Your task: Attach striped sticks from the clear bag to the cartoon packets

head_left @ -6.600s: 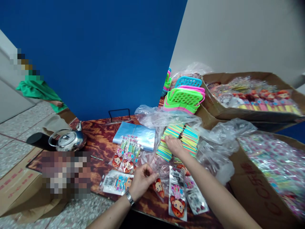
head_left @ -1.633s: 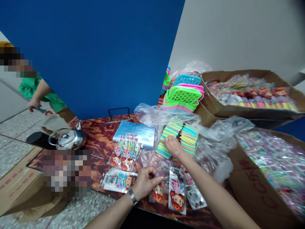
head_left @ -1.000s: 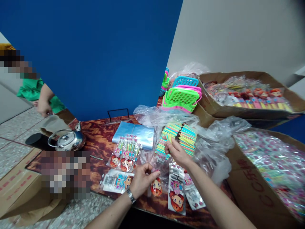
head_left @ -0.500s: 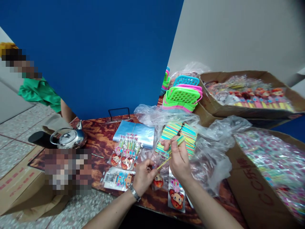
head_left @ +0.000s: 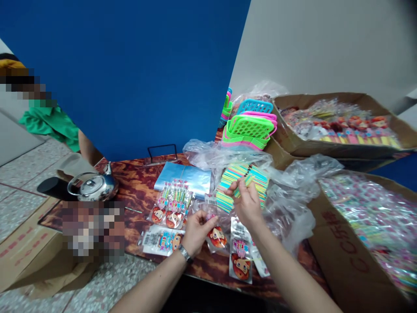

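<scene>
In the head view, the grip of your left hand (head_left: 197, 232) was pinched together on the edge of a clear packet (head_left: 217, 238) with a red-haired cartoon head, near the front of the table (head_left: 137, 176). The grip of your right hand (head_left: 249, 206) was clamped on a small bunch of sticks (head_left: 248, 180), above the pile of coloured sticks (head_left: 224, 198).

Crumpled clear plastic (head_left: 293, 226) crowded that pile behind and to the right. Your right forearm (head_left: 283, 256) partly covered a silvery packet, next to another printed packet (head_left: 241, 256). To the left of the pile you had filled packets (head_left: 172, 206) overlapping a blue plastic stack (head_left: 184, 176), and a flat white packet (head_left: 163, 240) lay just beside your left wrist.

Stacked plastic baskets (head_left: 250, 130) stood behind the pile, next to the open upper carton (head_left: 332, 150) of bagged goods; the lower carton (head_left: 345, 243), also full, bounded your right side. A wire stand (head_left: 161, 150) stood against the blue panel (head_left: 130, 78). Farther left were a metal kettle (head_left: 93, 187) and a black cylinder (head_left: 54, 188), with a blurred patch hiding what lay in front. Beyond the panel's edge, a co-worker's green sleeve (head_left: 52, 124) showed.
</scene>
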`<act>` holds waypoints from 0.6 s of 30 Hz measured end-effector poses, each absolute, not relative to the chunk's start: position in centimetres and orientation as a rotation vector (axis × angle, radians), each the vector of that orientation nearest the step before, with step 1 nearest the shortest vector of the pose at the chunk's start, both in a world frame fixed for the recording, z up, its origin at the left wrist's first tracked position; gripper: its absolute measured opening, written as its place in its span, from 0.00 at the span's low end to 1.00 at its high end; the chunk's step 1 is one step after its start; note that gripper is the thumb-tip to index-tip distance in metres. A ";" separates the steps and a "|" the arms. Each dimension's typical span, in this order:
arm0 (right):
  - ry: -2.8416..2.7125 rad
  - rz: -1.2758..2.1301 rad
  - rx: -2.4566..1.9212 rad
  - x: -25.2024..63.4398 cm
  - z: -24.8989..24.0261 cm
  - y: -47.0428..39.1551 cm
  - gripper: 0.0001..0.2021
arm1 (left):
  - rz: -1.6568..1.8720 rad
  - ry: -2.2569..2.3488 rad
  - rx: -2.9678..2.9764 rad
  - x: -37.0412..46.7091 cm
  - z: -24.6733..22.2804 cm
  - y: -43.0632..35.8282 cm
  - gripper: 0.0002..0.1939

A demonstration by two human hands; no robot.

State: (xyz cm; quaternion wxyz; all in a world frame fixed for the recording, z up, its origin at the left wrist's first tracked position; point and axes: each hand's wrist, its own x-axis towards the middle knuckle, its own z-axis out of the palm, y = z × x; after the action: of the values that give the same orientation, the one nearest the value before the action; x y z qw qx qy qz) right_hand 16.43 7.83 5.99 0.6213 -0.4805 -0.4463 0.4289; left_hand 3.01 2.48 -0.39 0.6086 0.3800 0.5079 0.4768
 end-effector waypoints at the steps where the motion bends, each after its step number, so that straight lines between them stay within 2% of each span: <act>1: -1.161 0.955 -1.188 17.5 5.6 7.6 0.10 | 1.108 1.196 0.901 2.4 -0.6 2.5 0.18; 6: -1.953 0.683 -1.616 22.7 2.6 3.4 0.09 | 1.129 1.250 0.989 0.0 -1.3 2.3 0.17; 12: -2.601 0.541 -1.726 27.9 -0.5 -4.2 0.06 | 1.054 1.220 1.035 0.1 -0.9 1.5 0.16; 15: -2.822 0.403 -1.614 28.5 -1.1 -6.5 0.13 | 1.007 1.198 1.025 0.7 -0.7 1.3 0.16; 18: -2.894 0.094 -1.526 27.7 -2.0 -7.0 0.16 | 0.991 1.227 1.108 1.3 -0.9 1.1 0.15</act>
State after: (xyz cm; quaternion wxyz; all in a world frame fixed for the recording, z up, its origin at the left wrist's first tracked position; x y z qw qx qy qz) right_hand 27.65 -6.97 -1.97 -0.0659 -0.4652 -0.8823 0.0285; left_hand 1.27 1.08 -0.89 0.5706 0.4720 0.5228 0.4222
